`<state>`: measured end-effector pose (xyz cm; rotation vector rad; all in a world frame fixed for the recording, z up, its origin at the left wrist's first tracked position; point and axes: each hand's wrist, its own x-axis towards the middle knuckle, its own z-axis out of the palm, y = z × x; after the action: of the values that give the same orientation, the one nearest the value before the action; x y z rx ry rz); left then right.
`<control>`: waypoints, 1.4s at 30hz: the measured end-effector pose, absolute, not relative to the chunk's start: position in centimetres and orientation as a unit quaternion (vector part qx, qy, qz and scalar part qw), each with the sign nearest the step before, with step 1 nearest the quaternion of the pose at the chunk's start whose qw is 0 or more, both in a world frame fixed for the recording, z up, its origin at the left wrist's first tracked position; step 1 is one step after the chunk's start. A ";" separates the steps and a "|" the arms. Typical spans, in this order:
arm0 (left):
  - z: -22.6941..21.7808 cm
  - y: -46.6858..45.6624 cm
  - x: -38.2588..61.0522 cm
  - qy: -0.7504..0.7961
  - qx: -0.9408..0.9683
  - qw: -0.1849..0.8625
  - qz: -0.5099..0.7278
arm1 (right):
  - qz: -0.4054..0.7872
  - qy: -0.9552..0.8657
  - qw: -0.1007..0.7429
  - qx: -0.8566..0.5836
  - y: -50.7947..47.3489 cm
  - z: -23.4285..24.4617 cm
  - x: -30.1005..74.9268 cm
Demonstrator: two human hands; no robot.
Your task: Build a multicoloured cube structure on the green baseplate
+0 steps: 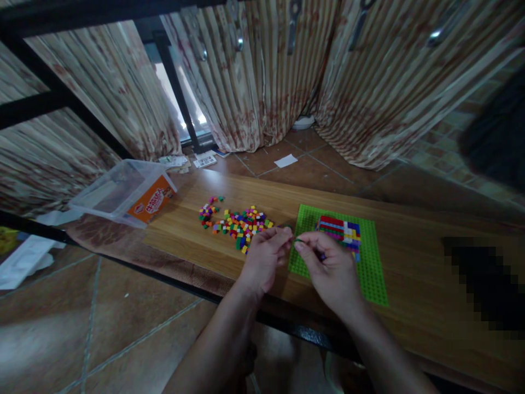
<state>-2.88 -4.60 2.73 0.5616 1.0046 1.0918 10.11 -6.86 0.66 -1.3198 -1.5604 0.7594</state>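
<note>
From where I stand, the person's two bare hands meet over the near edge of a long wooden table (414, 268), fingertips nearly together beside the left edge of a green studded baseplate (375, 276). The right hand (334, 268) pinches a small dark-green brick (299, 240) between thumb and forefinger, its other fingers curled under. The left hand (266, 256) is bunched, fingertips drawn together just left of that brick; whether it grips anything I cannot tell. On the baseplate, behind the right hand and partly hidden by it, stands a low block of joined bricks (334, 223), with red rows to the left and white, blue and yellow to the right. Left of the baseplate, just beyond the left hand, spreads a loose heap of tiny bricks (248, 224) in many colours, with a smaller cluster (206, 212) trailing off at its far left. At the table's left end sits a clear plastic tub (109, 214) bearing an orange label (152, 198). On the far side, striped curtains (262, 87) hang down to the tiled floor (135, 317), where a white sheet of paper (286, 161) lies.
</note>
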 end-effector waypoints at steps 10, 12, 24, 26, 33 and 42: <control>2.4 -1.8 -8.4 0.553 0.159 0.571 0.585 | 0.249 -0.632 0.395 -0.618 -4.1 -3.5 7.3; 2.1 -1.6 -8.9 0.553 0.141 0.571 0.590 | 0.205 -0.640 0.402 -0.622 -3.4 -3.8 6.9; 1.5 -2.0 -7.9 0.523 0.224 0.592 0.571 | 0.190 -0.692 0.378 -0.585 -3.4 -3.1 6.4; 1.5 -2.1 -7.7 0.520 0.230 0.596 0.567 | 0.206 -0.690 0.392 -0.573 -3.4 -3.0 6.9; 1.2 -1.9 -7.4 0.532 0.240 0.591 0.557 | 0.173 -0.683 0.392 -0.592 -3.1 -3.5 7.7; 0.8 -2.0 -7.3 0.572 0.290 0.559 0.525 | 0.149 -0.737 0.314 -0.580 -2.8 -4.0 6.9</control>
<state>-7.33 -2.02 0.79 0.6837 1.3483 1.2383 6.90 -2.77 -3.96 -1.5293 -1.9415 0.3920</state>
